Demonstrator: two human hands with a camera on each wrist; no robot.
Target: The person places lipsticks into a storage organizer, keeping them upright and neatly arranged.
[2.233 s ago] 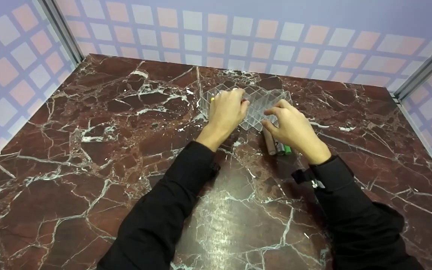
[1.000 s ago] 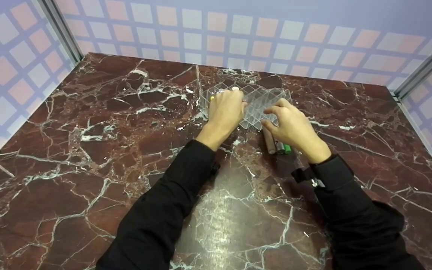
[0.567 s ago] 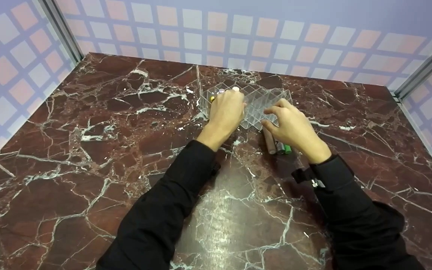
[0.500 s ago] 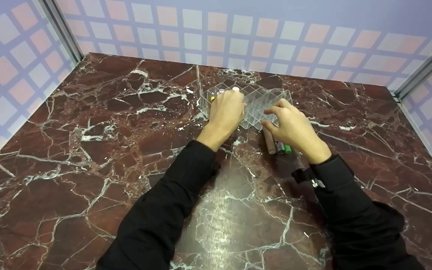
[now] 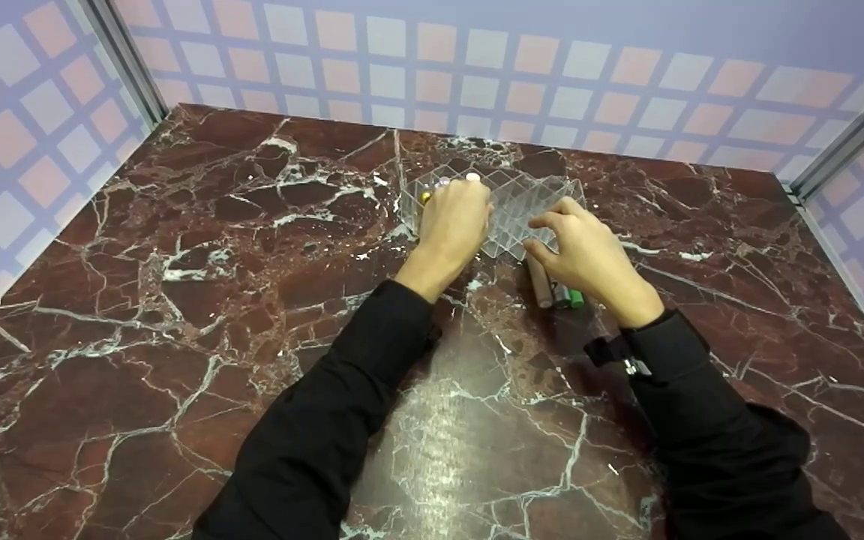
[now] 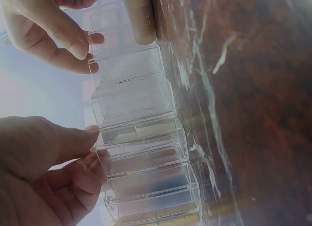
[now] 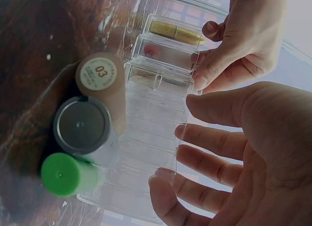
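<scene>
A clear organizer (image 5: 511, 214) with diamond-shaped compartments stands toward the back of the table. Over its left half is my left hand (image 5: 453, 219), fingers curled down at the rim. Its thumb and fingers appear to pinch the top of a slim clear tube (image 7: 144, 79) standing in a compartment; the contact is partly hidden. My right hand (image 5: 589, 255) reaches over the right front side, thumb and fingers apart. Its fingertips touch the organizer's rim in the right wrist view, and it holds nothing. A gold tube (image 7: 170, 32) and a reddish item (image 7: 153, 51) fill neighbouring compartments.
Lying beneath the right hand are a beige bottle (image 7: 98, 75) marked 03, a grey-ended cylinder (image 7: 82, 124) and a green-capped tube (image 7: 61, 175). They sit right against the organizer's front. A tile-patterned wall (image 5: 432, 82) rises behind the marbled table (image 5: 177, 360).
My left hand has sunk slightly into the organizer since the earliest frame, and the dark reddish bit by its thumb no longer shows. My right hand has stayed put.
</scene>
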